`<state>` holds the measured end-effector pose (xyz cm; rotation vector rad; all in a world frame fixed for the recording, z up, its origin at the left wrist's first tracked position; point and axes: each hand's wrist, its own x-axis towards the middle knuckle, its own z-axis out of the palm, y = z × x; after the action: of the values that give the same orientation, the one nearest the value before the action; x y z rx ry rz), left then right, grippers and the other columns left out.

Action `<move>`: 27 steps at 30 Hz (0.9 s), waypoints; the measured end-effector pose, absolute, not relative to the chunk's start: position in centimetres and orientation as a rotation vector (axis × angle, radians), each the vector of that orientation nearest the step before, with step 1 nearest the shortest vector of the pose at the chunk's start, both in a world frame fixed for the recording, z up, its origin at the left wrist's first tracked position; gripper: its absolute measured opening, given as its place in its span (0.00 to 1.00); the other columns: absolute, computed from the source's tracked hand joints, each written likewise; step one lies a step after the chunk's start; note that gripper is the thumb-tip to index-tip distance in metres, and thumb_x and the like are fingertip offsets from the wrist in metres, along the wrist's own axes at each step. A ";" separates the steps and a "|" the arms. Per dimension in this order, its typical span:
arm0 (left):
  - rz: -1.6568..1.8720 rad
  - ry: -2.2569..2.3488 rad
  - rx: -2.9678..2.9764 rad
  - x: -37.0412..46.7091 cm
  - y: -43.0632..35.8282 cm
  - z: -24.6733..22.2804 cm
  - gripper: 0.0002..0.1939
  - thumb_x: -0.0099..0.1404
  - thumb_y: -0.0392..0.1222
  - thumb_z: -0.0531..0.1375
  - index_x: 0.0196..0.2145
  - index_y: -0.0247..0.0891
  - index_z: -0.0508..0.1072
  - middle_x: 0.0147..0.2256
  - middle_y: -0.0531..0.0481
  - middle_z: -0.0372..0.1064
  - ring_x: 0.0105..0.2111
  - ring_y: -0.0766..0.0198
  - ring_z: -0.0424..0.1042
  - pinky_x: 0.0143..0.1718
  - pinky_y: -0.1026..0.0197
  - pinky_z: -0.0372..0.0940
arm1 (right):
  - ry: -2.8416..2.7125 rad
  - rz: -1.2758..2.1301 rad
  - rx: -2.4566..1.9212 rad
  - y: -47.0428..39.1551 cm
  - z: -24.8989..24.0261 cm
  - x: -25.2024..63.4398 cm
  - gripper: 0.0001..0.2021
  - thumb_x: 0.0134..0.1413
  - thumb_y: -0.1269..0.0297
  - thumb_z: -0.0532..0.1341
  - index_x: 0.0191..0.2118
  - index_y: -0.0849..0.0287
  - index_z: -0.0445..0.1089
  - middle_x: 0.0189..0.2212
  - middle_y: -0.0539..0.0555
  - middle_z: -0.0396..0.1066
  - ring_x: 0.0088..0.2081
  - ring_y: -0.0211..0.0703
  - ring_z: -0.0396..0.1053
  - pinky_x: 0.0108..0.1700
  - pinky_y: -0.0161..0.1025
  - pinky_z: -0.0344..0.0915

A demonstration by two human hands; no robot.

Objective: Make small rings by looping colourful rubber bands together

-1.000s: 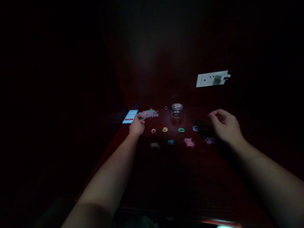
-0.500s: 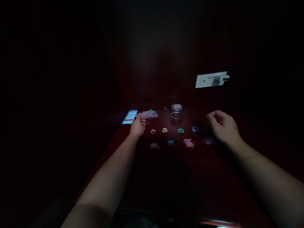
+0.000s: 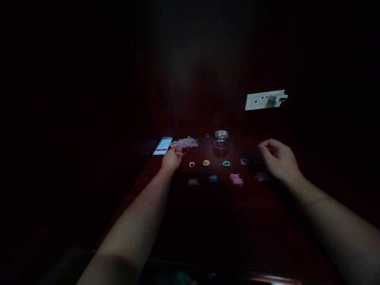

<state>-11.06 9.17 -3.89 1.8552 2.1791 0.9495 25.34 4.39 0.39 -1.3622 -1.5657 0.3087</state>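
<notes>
My left hand (image 3: 172, 158) is at the near edge of a mixed heap of small coloured elastic hair bands (image 3: 185, 143), its fingers curled together; whatever is in them is hidden. To the right, my right hand (image 3: 279, 156) hovers over the table with thumb and forefinger pinched, and I cannot make out anything between them. Below it lies a dim purple bunch of bands (image 3: 261, 177). Sorted rings form a row: pink (image 3: 191, 164), yellow (image 3: 206, 162), green (image 3: 226, 163) and purple (image 3: 244, 161). Nearer are tan (image 3: 194, 182), blue (image 3: 213, 178) and pink bunches (image 3: 236, 179).
A clear lidded jar (image 3: 221, 140) stands behind the rows, with a small ring (image 3: 207, 135) to its left. Left of the heap lies a lit phone (image 3: 163, 146). A white wall socket (image 3: 264, 99) with a plug is at the back right. The room is very dark.
My left hand has shifted very slightly down beside the heap, its fingers lower. My right hand stays almost where it was, still pinched.
</notes>
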 end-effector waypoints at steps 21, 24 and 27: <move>1.070 1.998 1.878 -10.3 9.4 -3.9 0.05 0.66 0.36 0.57 0.40 0.38 0.70 0.36 0.48 0.76 0.36 0.62 0.75 0.43 0.60 0.67 | -1.614 0.395 -1.301 4.5 -0.3 25.1 0.08 0.54 0.58 0.58 0.30 0.56 0.68 0.22 0.49 0.67 0.23 0.40 0.64 0.24 0.36 0.59; 1.138 1.884 1.935 -8.7 8.7 -3.0 0.04 0.68 0.37 0.56 0.40 0.38 0.69 0.37 0.49 0.75 0.38 0.64 0.74 0.44 0.63 0.67 | -1.680 0.456 -1.266 4.4 -0.4 24.9 0.09 0.56 0.57 0.57 0.31 0.56 0.68 0.22 0.49 0.67 0.22 0.40 0.63 0.24 0.36 0.59; 1.183 1.734 2.037 -6.2 7.2 -1.8 0.03 0.68 0.38 0.56 0.40 0.39 0.69 0.38 0.51 0.74 0.38 0.65 0.73 0.44 0.64 0.67 | -1.819 0.524 -1.199 4.0 -0.6 24.4 0.10 0.56 0.56 0.59 0.33 0.57 0.70 0.25 0.50 0.69 0.24 0.40 0.64 0.25 0.37 0.61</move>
<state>-6.16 7.18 -1.77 2.0369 1.7336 1.1834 24.42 4.05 -0.55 -1.1995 -1.8186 0.5237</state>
